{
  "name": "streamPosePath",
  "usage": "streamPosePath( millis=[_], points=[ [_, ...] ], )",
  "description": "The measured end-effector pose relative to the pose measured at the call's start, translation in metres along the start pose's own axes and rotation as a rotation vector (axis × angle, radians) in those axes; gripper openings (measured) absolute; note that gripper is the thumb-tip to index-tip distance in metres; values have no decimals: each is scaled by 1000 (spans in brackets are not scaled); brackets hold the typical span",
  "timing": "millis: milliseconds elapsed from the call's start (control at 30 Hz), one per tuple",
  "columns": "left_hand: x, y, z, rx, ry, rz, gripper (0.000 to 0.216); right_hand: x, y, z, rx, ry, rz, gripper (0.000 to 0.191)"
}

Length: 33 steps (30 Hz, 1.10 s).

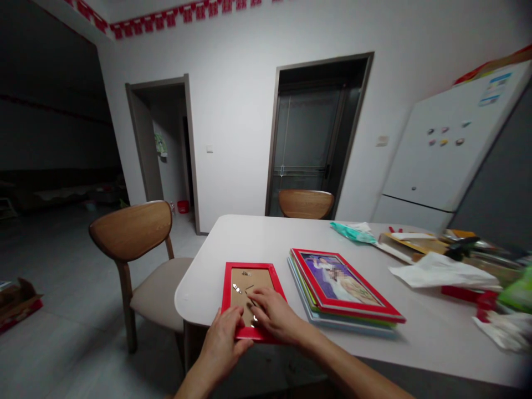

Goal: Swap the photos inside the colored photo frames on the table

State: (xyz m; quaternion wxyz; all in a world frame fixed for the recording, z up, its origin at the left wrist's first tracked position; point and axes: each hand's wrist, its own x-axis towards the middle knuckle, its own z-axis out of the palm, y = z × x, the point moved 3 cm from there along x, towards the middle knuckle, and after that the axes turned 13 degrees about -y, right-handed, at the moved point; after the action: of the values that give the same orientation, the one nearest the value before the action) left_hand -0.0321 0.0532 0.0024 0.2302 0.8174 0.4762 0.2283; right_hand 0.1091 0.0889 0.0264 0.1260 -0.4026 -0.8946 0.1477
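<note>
A red picture frame [228,277] lies face down at the near edge of the table, its brown backing board [236,275] facing up. Metal hangers and a slim dark piece show on the board. My left hand [222,337] grips the frame's lower left corner, thumb at the near edge and fingers on top. Over the right part of the backing is my right hand [272,315], its fingers drawn together at the board; what they pinch is too small to name. To the right stands a stack of frames, topped by a red-framed photo [343,280].
The white table [249,235] also bears a teal packet [353,233], white paper [443,270] and a clutter of bags at the right. A wooden chair [133,230] stands to the left, another chair [306,204] behind the table. A white fridge [440,160] is at the right.
</note>
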Motion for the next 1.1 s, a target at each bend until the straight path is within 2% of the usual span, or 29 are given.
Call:
streamPosePath(
  millis=[233,600,667,800,1100],
  points=[
    [-2,-11,4,-73,23,-5,29,52,9,14,-155,-17,136,28],
    [-3,-10,3,-37,5,-26,29,48,7,17,-193,-77,38,27],
    [-4,-9,4,-29,-6,-28,30,51,13,14,-108,-22,96,27],
    [-6,-2,6,-10,-44,-34,32,61,36,9,26,110,312,27],
    [-11,10,6,1,-76,-62,34,82,80,13,51,146,562,19]
  ],
)
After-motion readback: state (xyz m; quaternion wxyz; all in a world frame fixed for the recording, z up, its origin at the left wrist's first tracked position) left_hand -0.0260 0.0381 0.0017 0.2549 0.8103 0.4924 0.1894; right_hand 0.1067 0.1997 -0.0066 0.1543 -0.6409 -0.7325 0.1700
